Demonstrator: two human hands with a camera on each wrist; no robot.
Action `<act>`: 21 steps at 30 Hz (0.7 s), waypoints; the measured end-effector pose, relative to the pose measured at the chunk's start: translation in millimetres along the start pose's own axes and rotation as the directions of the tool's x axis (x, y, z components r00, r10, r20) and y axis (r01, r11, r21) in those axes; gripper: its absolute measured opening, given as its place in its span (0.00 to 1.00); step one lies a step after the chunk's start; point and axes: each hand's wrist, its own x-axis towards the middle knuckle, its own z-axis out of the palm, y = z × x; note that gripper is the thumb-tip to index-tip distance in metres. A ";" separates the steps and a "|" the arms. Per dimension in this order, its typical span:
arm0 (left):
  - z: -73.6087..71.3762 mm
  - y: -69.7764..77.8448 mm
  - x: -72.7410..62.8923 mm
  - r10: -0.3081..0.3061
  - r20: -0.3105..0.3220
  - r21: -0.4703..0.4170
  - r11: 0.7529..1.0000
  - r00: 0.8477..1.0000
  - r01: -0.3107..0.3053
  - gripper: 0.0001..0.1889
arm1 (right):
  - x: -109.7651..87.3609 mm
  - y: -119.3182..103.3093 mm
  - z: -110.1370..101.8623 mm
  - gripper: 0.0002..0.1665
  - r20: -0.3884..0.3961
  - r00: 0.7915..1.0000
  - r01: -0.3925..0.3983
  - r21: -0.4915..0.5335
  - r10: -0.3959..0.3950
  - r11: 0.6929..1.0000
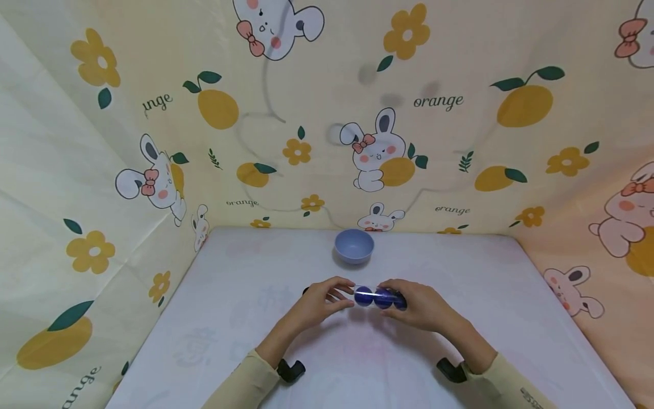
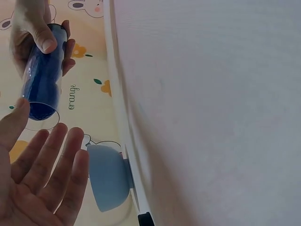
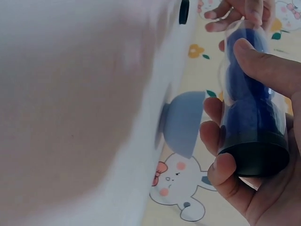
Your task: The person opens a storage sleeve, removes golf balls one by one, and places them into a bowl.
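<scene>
My right hand (image 1: 416, 304) grips a clear tube (image 3: 225, 80) by its black-based end, with fingers and thumb wrapped around it. Dark blue balls (image 1: 363, 296) sit in a row inside, and the tube lies roughly level above the table. At the tube's other end, its round rim faces my left hand (image 1: 327, 300). The left fingers (image 2: 56, 165) are extended and spread around that rim, with the thumb tip right at its edge. Nothing shows in the left palm.
A light blue bowl (image 1: 354, 247) stands upright near the table's back edge, beyond the hands. A small black round piece (image 3: 184, 12) is by the left hand, mostly hidden behind it in the head view. Patterned cloth walls (image 1: 317, 113) border the white table (image 1: 245, 261).
</scene>
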 end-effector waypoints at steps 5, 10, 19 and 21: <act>-0.6 1.1 0.5 0.003 0.007 0.010 1.000 1.000 -0.003 0.22 | 1.7 -1.7 -3.0 0.31 0.015 1.000 -0.003 -0.009 0.003 1.000; -1.1 0.1 0.9 -0.004 0.009 0.006 1.000 1.000 0.004 0.23 | 2.7 -3.5 -6.6 0.30 0.028 1.000 -0.010 -0.021 0.011 1.000; -5.1 0.8 0.8 0.004 0.004 -0.032 0.999 1.000 -0.004 0.22 | 5.4 -8.6 -13.3 0.32 0.016 1.000 -0.016 -0.014 0.016 1.000; -5.8 1.1 0.7 0.007 0.005 -0.036 0.999 1.000 -0.006 0.22 | 5.9 -9.6 -15.0 0.33 0.013 1.000 -0.018 -0.018 0.018 1.000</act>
